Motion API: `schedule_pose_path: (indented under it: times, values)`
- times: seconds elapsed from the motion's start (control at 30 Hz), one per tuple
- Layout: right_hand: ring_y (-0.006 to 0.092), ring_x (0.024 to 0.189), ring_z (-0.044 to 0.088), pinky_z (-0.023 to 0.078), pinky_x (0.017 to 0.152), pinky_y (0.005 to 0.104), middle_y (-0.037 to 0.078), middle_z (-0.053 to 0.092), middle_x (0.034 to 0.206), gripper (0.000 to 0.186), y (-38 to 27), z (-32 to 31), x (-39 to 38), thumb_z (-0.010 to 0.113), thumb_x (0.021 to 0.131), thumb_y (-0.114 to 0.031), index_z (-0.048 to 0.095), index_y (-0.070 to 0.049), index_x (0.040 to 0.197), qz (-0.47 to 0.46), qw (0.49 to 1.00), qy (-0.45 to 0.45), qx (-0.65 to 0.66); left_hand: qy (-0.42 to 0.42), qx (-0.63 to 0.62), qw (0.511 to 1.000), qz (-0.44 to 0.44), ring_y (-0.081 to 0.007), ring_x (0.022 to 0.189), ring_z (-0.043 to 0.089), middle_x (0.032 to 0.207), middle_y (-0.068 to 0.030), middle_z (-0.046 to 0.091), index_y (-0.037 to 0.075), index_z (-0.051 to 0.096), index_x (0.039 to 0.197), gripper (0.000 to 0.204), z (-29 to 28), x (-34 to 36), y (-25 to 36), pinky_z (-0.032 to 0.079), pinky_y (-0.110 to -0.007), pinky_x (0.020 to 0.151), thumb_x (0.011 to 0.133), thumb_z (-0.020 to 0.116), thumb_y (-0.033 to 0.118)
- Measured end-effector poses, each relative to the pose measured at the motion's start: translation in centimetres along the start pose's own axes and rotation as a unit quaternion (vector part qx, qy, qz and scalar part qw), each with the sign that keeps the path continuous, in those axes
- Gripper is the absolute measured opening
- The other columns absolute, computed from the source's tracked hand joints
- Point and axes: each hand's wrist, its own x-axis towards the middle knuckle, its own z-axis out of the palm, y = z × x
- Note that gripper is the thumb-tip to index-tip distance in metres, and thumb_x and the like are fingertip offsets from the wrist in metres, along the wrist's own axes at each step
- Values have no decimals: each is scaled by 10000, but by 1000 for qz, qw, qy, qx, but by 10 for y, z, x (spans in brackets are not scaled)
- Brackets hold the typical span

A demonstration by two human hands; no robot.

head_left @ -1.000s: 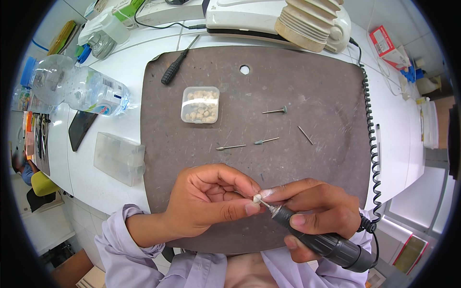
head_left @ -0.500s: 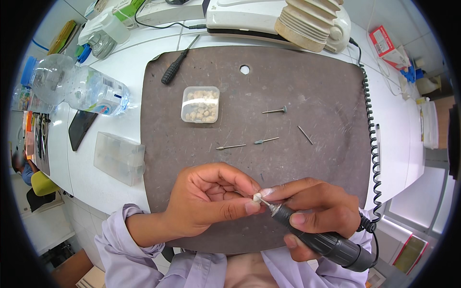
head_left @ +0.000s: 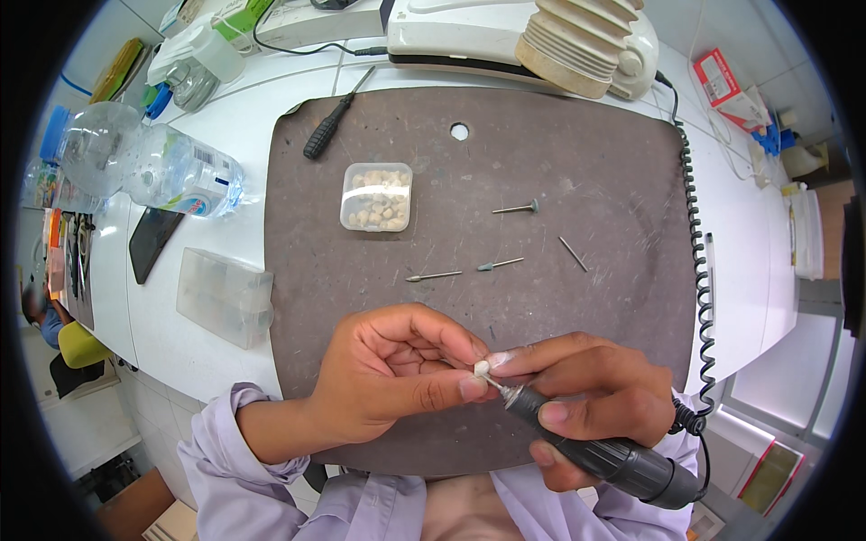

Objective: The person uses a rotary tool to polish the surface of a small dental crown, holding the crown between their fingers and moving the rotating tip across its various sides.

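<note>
At the brown mat's [head_left: 613, 162] lower edge, left hand: in the head view the left hand [head_left: 379, 374] had thumb and forefinger drawn together in a tight pinch, and there between the tips sat one small off-white piece [head_left: 482, 369].
Right hand: just opposite, the right hand [head_left: 609, 388] was wrapped round a dark handpiece [head_left: 622, 460], thumb along its barrel; one powdery white fingertip reached right beside the piece, though whether it touched I could not tell.
Piece and bit: the piece stood at the meeting point of both hands, with the slim metal bit [head_left: 492, 382] angled up to it from the lower right.
Handpiece: ribbed, cylindrical, dull grey-black, tilted, with a coiled black cord [head_left: 697, 252] at its side.
Mat: matt, scuffed and scratched, round-cornered.
Box: beyond the hands, a clear square box [head_left: 377, 168] showed chunky cream-coloured pieces [head_left: 383, 216] inside.
Loose bits: slender, metallic, one [head_left: 519, 208] tipped with a disc.
</note>
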Motion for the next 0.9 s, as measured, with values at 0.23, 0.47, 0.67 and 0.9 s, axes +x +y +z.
schedule_pose_path:
  times: [0.23, 0.47, 0.67, 0.9]
  values:
    - [417, 1061, 722, 635, 777, 432, 176, 650, 891, 279, -1, 1, -1, 812, 763, 39, 648, 32, 989, 6, 1000, 3, -9, 3, 4, 1000, 2, -252, 926, 735, 1065, -242, 703, -29, 619, 1030, 217, -1, 0, -1, 624, -363, 824, 866, 741, -99]
    - [427, 1100, 705, 632, 827, 452, 190, 644, 991, 325, 0, -2, -6, 826, 773, 43, 638, 34, 1038, 11, 1000, -2, 27, -5, -1, 1000, -10, -282, 941, 743, 1071, -251, 700, -31, 613, 1030, 217, 0, -1, 2, 652, -390, 809, 866, 739, -99]
    - [434, 1101, 703, 628, 830, 448, 198, 644, 983, 332, -1, -5, -3, 826, 780, 33, 636, 33, 1052, 12, 1000, -19, 15, -9, 6, 1000, -14, -286, 967, 738, 1080, -249, 697, -29, 615, 1035, 218, -1, -2, 3, 656, -394, 826, 868, 738, -99]
    - [433, 1091, 709, 631, 807, 440, 196, 649, 953, 309, 1, -3, -4, 824, 784, 27, 639, 37, 1032, -1, 1000, -16, 6, -9, -4, 1000, -9, -272, 970, 731, 1078, -245, 693, -37, 623, 1037, 216, -1, -1, 1, 653, -389, 829, 866, 740, -99]
